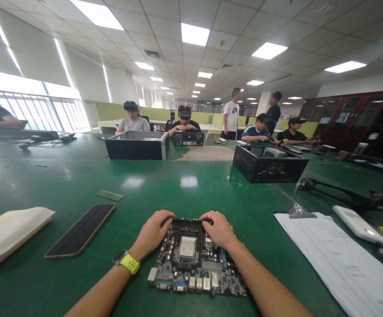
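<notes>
A motherboard (207, 264) lies flat on the green table in front of me, its port side facing me. A pale square processor (187, 247) sits in its socket. Along the board's far edge runs a long dark strip that looks like a memory module (187, 223). My left hand (155, 229) is closed at the strip's left end, with a yellow-green watch band on the wrist. At the right end, my right hand (218, 226) is closed with bent fingers. Both sets of fingertips are partly hidden, and how deep the strip sits cannot be made out.
Left lie a dark brown-edged pad (82, 230), a thin green strip (109, 195) and a pale packet (11, 233). Right are a clipboard with papers (339, 264), a white device (358, 223) and black cables. Computer cases (135, 147) stand farther back, with several people beyond.
</notes>
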The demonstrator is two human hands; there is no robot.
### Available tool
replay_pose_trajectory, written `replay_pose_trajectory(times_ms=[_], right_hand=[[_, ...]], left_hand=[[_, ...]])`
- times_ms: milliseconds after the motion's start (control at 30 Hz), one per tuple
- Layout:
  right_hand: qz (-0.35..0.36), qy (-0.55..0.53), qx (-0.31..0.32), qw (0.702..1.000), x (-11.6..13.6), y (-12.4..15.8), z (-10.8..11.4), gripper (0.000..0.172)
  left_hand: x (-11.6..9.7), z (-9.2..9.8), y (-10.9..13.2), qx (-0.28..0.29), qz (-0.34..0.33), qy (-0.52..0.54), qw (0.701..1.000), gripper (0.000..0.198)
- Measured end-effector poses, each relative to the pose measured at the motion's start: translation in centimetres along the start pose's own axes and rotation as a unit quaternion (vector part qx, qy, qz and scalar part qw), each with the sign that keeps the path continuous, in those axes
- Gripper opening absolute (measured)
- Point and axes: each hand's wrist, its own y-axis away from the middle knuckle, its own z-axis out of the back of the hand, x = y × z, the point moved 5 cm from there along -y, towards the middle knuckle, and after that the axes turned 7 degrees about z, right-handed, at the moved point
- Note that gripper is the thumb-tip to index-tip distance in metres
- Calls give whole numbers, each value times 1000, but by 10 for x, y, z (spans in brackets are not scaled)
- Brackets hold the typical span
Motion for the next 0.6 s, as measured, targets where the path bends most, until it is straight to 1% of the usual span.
replay_pose_trajectory(times_ms=[400,600], right_hand=[[-9,19,14,1000,2,1,0,21],[-19,27,16,999,3,1,1,21]], left_hand=[[0,-1,0,11,14,-11,1000,19],[0,-1,0,12,9,-7,1000,21]])
